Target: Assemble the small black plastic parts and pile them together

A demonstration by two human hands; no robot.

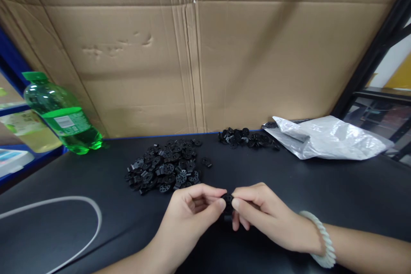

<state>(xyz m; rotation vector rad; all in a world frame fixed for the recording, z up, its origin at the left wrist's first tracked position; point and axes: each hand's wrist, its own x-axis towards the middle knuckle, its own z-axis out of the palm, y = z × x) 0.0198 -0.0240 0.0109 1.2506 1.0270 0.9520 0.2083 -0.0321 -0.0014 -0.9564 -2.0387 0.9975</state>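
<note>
My left hand (189,212) and my right hand (261,212) meet over the black table (337,188), fingertips pinching one small black round plastic part (227,202) between them. Most of the part is hidden by my fingers. My right wrist wears a white beaded bracelet (321,239). Just beyond my left hand lies a large heap of black disc-shaped parts with holes (165,169). A smaller heap of similar black parts (245,138) lies farther back, right of centre.
A crumpled silvery plastic bag (324,137) lies at the back right. A green plastic bottle (62,115) stands tilted at the back left. A white cable (83,214) loops across the left of the table. A cardboard wall (199,60) closes the back.
</note>
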